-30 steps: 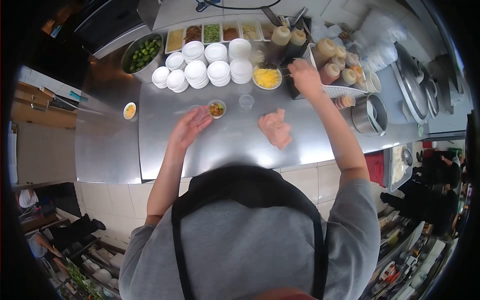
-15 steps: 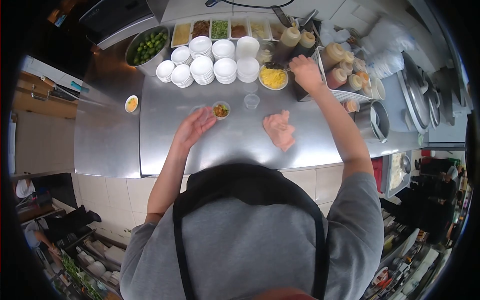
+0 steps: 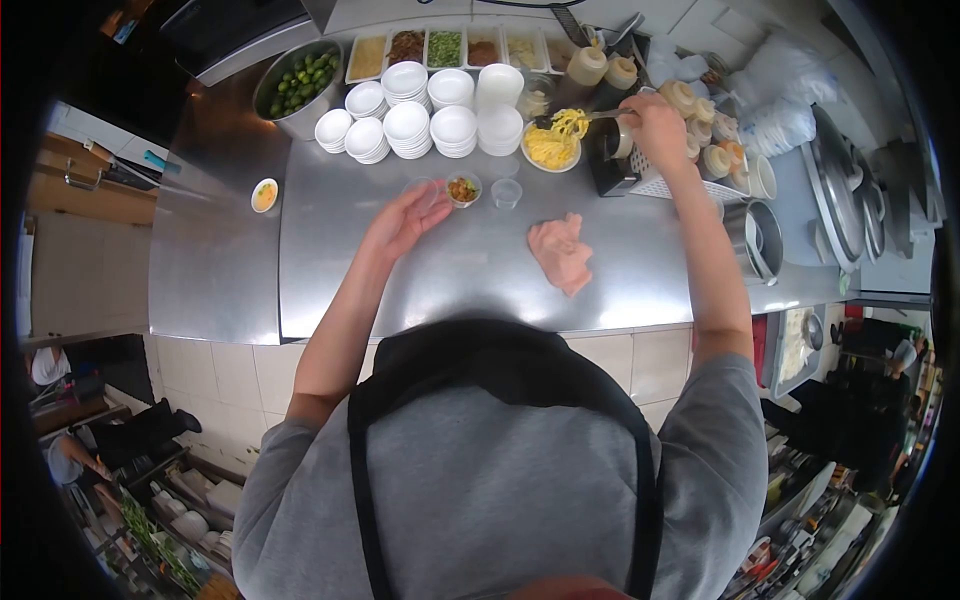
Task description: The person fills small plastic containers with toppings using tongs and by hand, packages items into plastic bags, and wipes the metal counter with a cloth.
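My left hand (image 3: 405, 222) is closed at the fingertips on a small clear plastic cup (image 3: 463, 191) of mixed brown and green bits, with a clear round lid or rim against the fingers. My right hand (image 3: 655, 130) grips the handle of a metal utensil (image 3: 606, 114). Yellow shreds (image 3: 570, 123) with dark green bits cling to its far end, whose shape they hide. Right below is a white bowl (image 3: 552, 168) heaped with more yellow shreds. Another clear cup (image 3: 506, 194) stands just right of the filled one.
Stacked white bowls (image 3: 407, 122) line the back, before trays of toppings (image 3: 444, 48). A pot of green limes (image 3: 300, 92) stands left, squeeze bottles (image 3: 700, 125) right. A pink cloth (image 3: 561, 254) lies in front. At left sits a small cup with orange contents (image 3: 264, 195).
My right hand has risen and moved right, lifting yellow shreds out of the bowl on the utensil. My left hand has carried the filled cup right and farther back, beside the other clear cup.
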A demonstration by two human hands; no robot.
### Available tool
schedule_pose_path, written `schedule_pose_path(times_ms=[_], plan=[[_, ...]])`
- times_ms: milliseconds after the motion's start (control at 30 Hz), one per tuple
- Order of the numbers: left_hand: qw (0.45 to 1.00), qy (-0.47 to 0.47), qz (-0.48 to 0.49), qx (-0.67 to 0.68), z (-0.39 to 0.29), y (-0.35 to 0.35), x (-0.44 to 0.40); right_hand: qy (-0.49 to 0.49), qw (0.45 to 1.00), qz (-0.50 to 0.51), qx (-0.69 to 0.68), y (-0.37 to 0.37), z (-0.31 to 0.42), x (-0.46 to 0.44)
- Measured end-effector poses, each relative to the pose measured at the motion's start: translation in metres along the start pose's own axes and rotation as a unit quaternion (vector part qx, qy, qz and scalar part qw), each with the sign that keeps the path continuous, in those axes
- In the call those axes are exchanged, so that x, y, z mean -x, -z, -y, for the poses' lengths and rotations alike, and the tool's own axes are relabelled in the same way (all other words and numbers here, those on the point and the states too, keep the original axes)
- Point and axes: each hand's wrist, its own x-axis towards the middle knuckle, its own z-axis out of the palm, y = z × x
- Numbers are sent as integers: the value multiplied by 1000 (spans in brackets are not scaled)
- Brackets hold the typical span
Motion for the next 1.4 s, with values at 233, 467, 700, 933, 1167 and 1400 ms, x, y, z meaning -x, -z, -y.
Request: schedule_pose_path(times_ms=[233, 467, 700, 933, 1167, 1400], plan=[[1000, -1, 3, -10, -6, -13, -11, 36, 999, 22, 28, -6, 7, -2], [999, -23, -2, -24, -6, -22, -10, 75, 988, 68, 114, -56, 15, 3], [1000, 7, 1, -13, -7, -9, -7, 56, 983, 101, 140, -68, 7, 4], [1000, -8, -6, -1, -10, -8, -7, 85, 986, 72, 120, -67, 11, 6], [999, -29, -19, 2, -9, -1, -9, 45, 998, -13, 51, -15, 13, -8], [1000, -12, 2, -2, -14, -10, -13, 26, 999, -15, 23, 12, 18, -13]])
